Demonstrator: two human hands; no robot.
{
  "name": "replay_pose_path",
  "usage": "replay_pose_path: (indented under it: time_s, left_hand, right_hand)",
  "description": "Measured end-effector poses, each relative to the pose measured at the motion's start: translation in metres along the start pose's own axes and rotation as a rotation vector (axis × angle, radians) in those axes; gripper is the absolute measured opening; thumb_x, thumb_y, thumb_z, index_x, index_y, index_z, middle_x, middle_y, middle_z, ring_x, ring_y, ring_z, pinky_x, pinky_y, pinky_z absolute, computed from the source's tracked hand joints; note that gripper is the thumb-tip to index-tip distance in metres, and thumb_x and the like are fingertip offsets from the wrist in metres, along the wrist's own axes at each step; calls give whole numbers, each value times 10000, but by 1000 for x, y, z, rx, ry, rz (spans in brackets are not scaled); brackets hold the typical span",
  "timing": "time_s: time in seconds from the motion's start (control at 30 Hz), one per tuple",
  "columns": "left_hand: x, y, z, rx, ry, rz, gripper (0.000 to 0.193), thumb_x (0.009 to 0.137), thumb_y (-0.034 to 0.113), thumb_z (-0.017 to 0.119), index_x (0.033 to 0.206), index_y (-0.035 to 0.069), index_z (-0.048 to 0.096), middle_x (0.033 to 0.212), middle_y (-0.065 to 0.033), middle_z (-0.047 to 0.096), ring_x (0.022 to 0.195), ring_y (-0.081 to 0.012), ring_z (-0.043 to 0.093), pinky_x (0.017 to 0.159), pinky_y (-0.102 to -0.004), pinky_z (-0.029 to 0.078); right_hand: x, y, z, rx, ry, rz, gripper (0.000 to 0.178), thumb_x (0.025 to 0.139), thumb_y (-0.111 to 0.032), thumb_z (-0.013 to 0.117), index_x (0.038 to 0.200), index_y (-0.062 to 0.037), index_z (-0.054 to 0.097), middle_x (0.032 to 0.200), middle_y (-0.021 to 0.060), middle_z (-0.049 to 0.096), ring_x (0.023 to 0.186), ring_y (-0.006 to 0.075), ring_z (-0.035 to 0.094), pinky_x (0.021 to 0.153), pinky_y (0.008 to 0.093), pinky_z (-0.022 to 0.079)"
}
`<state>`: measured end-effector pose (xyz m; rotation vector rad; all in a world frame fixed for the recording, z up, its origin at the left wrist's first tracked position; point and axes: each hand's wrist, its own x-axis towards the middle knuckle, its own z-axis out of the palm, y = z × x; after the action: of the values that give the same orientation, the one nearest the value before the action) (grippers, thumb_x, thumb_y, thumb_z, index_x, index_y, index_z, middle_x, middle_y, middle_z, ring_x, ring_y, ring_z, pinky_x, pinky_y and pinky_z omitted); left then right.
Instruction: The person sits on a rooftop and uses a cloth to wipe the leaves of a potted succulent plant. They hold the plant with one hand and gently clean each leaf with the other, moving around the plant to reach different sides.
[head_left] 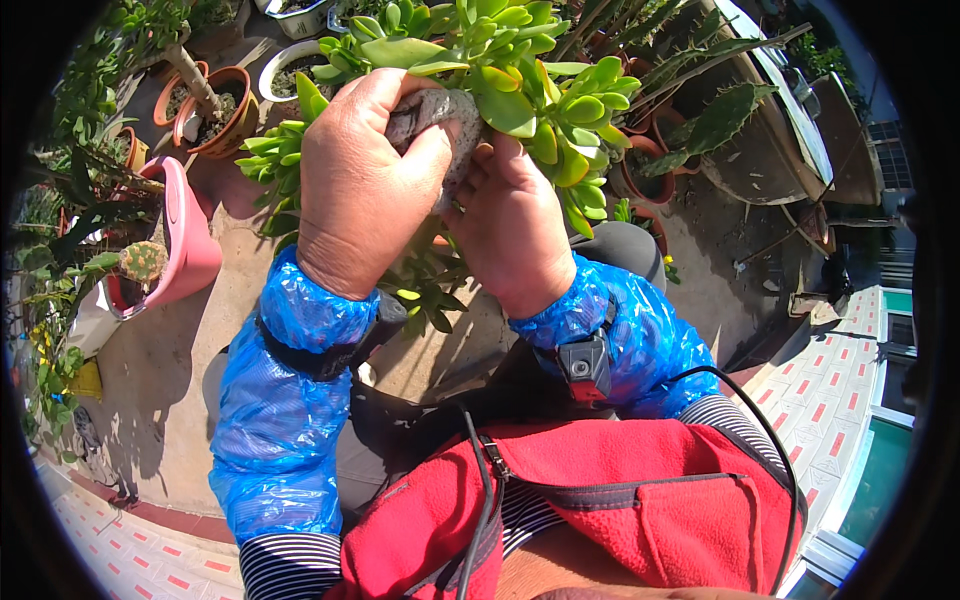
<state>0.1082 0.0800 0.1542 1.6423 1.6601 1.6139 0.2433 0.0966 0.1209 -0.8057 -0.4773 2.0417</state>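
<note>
My left hand [365,185] is closed on a crumpled grey speckled rag [462,110], its thumb pressed against the front of the cloth. Close beside it, my right hand [522,225] has its fingers curled toward the rag's lower edge. The right thumb tip meets the underside of a broad leaf [507,103]; whatever lies between those fingers is hidden. Both hands are in among the thick green leaves of a succulent plant [580,110]. Some leaves have yellow or reddish edges. More of its foliage hangs below my wrists.
Terracotta pots [235,115] and a white pot [283,75] stand at the back left. A pink planter [190,230] with a cactus [143,262] is at the left. Spiny cactus pads [728,118] reach in from the right, near a large slanted board [770,130].
</note>
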Motion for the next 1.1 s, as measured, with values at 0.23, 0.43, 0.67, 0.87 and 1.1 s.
replay_pose_path:
  time_s: [0.23,0.43,0.67,0.87,1.1]
  left_hand:
    - [4,-7,-5,-60,14,-23,299,842,87,792,1117,-4,720,989,-173,762,880,-274,759,812,-360,600]
    - [3,-6,-4,10,-18,-3,240,847,73,775,1068,6,711,962,-178,738,880,-320,739,805,-372,592]
    - [0,-2,-1,250,42,128,257,857,82,777,1093,36,684,986,-182,711,901,-377,723,794,-423,590]
    - [-2,-3,6,404,-37,158,234,867,113,750,1078,52,669,980,-172,704,903,-406,704,772,-472,581]
    - [-2,2,5,322,-210,100,208,814,82,724,1014,55,672,974,-176,708,905,-414,701,773,-486,573]
  right_hand:
    - [3,-7,4,-155,-16,-41,557,1051,-542,579,1466,-172,543,1450,29,568,1303,218,515,1130,479,353]
    - [3,-15,7,-129,-84,-14,590,1016,-606,612,1444,-202,558,1429,46,562,1305,213,509,1139,491,344]
    - [5,-15,8,-83,-59,19,615,1006,-594,645,1470,-202,548,1440,29,568,1332,195,496,1156,473,323]
    - [8,-14,6,-95,-51,16,590,1022,-606,602,1447,-198,571,1351,56,623,1226,225,577,1096,458,423]
    - [11,-14,4,-26,-157,-45,533,1075,-505,566,1475,-153,554,1452,67,604,1323,236,567,1124,453,450]
